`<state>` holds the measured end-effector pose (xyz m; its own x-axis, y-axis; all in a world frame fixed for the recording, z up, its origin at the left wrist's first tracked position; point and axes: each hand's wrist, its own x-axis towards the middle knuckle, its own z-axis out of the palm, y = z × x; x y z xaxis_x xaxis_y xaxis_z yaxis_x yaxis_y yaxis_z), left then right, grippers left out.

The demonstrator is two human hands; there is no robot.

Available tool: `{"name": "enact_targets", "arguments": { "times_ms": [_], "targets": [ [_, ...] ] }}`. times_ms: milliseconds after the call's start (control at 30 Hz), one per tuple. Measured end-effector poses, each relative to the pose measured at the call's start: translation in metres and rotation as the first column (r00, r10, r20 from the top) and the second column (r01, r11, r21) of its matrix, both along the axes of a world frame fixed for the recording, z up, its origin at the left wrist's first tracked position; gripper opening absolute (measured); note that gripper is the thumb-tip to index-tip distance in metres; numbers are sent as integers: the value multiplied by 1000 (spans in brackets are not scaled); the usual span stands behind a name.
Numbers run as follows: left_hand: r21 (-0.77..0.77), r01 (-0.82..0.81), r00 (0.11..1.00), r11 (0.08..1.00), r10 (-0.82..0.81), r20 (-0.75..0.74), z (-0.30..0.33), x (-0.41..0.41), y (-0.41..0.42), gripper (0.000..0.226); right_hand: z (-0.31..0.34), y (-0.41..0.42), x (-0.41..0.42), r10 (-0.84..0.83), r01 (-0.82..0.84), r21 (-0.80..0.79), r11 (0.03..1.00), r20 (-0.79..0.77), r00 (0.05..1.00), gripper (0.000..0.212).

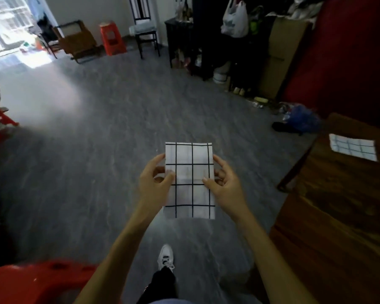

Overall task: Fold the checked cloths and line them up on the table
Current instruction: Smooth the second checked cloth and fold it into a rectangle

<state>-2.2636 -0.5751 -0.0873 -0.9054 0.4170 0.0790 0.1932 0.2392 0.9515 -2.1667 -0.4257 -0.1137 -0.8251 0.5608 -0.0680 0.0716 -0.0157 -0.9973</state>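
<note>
A folded white cloth with black check lines (189, 172) is held flat in the air over the grey floor, in front of me. My left hand (154, 178) pinches its left edge with thumb on top. My right hand (225, 178) grips the right edge the same way. A second folded checked cloth (353, 147) lies flat on the dark wooden table (338, 216) at the right, well away from both hands.
A red plastic stool (31, 284) sits at the bottom left and my white shoe (166, 256) is on the floor below the cloth. Chairs, a red stool (112, 38), a dark cabinet and bags line the far wall. A blue bag (303, 119) lies beside the table.
</note>
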Motion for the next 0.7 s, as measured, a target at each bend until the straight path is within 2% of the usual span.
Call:
{"name": "enact_targets", "arguments": {
  "times_ms": [167, 300, 533, 700],
  "targets": [
    [27, 157, 985, 987, -158, 67, -3, -101, 55, 40, 6, 35, -73, -177, 176, 44, 983, 15, 984, 60],
    [49, 313, 946, 949, -316, 75, 6, -149, 111, 39, 18, 65, -101, -340, 337, 72, 939, 38, 940, 61],
    [5, 580, 810, 814, -578, 97, -11, -156, 224, 39, 10, 132, -84, -604, 603, 53, 796, 125, 787, 59],
    [-62, 742, 671, 668, -741, 44, -34, -132, 323, 38, -19, 194, -50, -730, 734, 49, 677, 164, 663, 57]
  ]
}}
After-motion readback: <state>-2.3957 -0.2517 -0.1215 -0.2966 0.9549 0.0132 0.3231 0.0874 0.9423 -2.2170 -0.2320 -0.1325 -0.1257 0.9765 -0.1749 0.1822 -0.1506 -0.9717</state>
